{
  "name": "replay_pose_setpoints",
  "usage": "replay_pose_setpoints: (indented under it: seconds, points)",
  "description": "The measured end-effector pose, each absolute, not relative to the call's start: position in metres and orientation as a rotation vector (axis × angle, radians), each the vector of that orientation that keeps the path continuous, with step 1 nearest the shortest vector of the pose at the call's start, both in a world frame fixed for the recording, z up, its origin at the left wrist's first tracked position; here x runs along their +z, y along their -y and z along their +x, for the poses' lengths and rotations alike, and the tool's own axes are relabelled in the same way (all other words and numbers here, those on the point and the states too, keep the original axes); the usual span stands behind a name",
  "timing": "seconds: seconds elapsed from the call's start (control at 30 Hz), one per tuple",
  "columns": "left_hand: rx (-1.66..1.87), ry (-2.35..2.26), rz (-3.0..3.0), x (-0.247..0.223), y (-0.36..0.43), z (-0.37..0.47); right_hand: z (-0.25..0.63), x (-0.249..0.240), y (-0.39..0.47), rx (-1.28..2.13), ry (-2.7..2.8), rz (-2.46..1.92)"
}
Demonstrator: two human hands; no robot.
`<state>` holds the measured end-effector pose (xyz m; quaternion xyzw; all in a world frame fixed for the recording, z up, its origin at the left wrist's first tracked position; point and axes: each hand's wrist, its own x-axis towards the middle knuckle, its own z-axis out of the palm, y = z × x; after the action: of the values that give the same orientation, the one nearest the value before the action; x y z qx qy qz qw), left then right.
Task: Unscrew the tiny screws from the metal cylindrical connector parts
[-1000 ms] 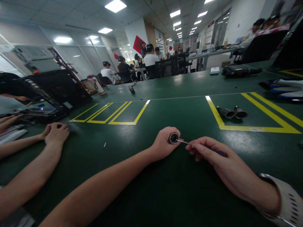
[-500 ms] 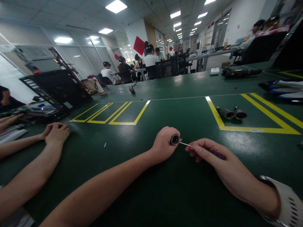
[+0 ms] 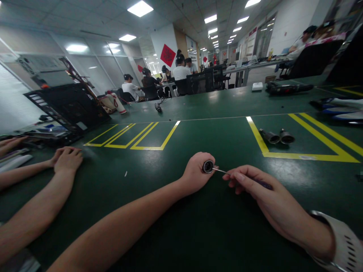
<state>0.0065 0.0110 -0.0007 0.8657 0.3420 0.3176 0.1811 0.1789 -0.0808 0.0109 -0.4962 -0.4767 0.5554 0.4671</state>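
My left hand (image 3: 197, 173) is closed around a dark cylindrical metal connector (image 3: 208, 166), its round open end turned towards me. Most of its body is hidden in the fist. In my right hand (image 3: 255, 187) is a slim screwdriver (image 3: 264, 184) with a dark purple handle, pinched between thumb and fingers. Its thin metal shaft points left, and the tip meets the right side of the connector's rim; whether it goes inside I cannot tell. Two similar metal connectors (image 3: 287, 137) lie side by side within the yellow tape outline at the right.
The green table (image 3: 159, 173) carries yellow tape outlines (image 3: 147, 148). Another person's hands (image 3: 68, 160) rest at the left, near a black equipment frame (image 3: 70, 107). A small metal part (image 3: 158, 107), a white box (image 3: 257, 86) and a black tool (image 3: 287, 87) lie farther back.
The screwdriver tip has shifted slightly left against the connector's rim, and the connector has moved a touch left. A dark-clothed person at the far left edge has left the view.
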Motion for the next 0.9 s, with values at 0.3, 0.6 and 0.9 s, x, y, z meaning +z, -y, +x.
replay_pose_setpoints:
  seconds: [0.3,0.6,0.9]
  points:
    - [0.845,-0.969,2.587,0.0013,-0.0083,0.0067,0.181,0.0103,0.0814,1.377,1.213,-1.229]
    - [0.9,-0.898,2.392,0.0006,-0.0105,0.0056,0.1785,0.0154,0.0815,1.419,1.103,-1.171]
    - [0.858,-1.026,2.536,-0.0005,-0.0098,0.0071,0.1795,0.0106,0.0814,1.357,1.209,-1.236]
